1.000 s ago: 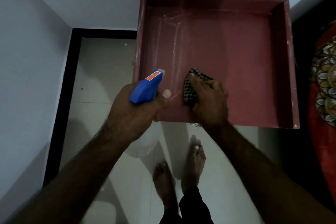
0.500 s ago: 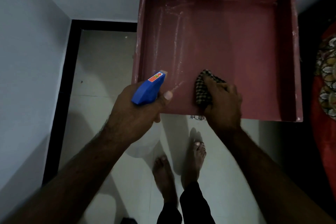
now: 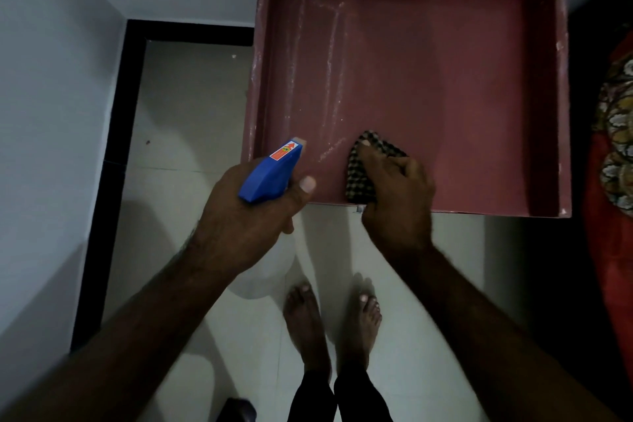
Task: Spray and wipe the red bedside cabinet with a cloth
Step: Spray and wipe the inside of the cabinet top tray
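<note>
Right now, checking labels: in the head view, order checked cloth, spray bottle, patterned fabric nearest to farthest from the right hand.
1. checked cloth, gripped by the right hand.
2. spray bottle, leftward, in the left hand.
3. patterned fabric, far right edge.

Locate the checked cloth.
Head view: the checked cloth is gripped by the right hand on the near edge of the red cabinet, right of the blue spray bottle.

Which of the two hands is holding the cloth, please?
The right hand grips the checked cloth on the red cabinet, near its front edge. The left hand instead grips the blue spray bottle.
</note>
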Demonstrator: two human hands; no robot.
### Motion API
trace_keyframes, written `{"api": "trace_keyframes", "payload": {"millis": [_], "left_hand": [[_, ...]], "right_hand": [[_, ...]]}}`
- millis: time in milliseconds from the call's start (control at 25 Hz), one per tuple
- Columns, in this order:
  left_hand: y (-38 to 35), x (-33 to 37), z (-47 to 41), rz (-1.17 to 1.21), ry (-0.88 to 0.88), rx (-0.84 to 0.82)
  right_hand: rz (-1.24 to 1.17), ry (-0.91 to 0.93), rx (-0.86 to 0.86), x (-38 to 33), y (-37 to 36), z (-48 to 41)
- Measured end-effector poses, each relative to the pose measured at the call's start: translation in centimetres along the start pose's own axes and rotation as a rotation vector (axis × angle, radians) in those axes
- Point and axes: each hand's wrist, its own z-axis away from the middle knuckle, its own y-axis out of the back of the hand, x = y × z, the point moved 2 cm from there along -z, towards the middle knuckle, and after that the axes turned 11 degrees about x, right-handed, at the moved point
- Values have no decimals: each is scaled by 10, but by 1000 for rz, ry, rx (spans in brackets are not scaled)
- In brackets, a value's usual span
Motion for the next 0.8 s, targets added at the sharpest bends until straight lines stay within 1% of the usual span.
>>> {"api": "trace_keyframes", "payload": {"millis": [80,120,160,280,320,360,400,480,520,560,600,680,720,760,800], "left_hand": [[0,-3,3,8,13,4],[0,-5,4,16,14,5],[0,-7,4,24,14,8],[0,-12,7,30,34,29],[0,-14,9,23,52,40],[1,-15,11,16,70,48],[2,-17,14,13,80,50],[4,-21,20,20,89,50],[5,-23,23,25,95,53],[5,-26,27,30,103,58],[5,-28,30,31,106,62],[7,-33,37,15,95,71],[8,-34,40,10,85,71],[9,-35,43,10,80,70],[11,-37,47,13,84,70]], "right_hand": [[-15,179,-69,-2,0,3],[-7,216,-65,5,4,0],[12,176,-38,16,9,-3],[12,-203,92,41,19,-10],[5,-252,108,32,19,-8],[-8,-212,101,18,15,-4],[-24,-109,66,1,10,2],[-46,160,-69,-21,0,16],[-44,234,-117,-22,0,17],[-35,229,-127,-16,1,13],[-22,151,-98,-4,3,7],[-22,-59,22,8,9,2],[-25,-100,40,3,9,4],[-31,-81,10,-8,7,7],[-43,-7,-44,-21,3,13]]}}
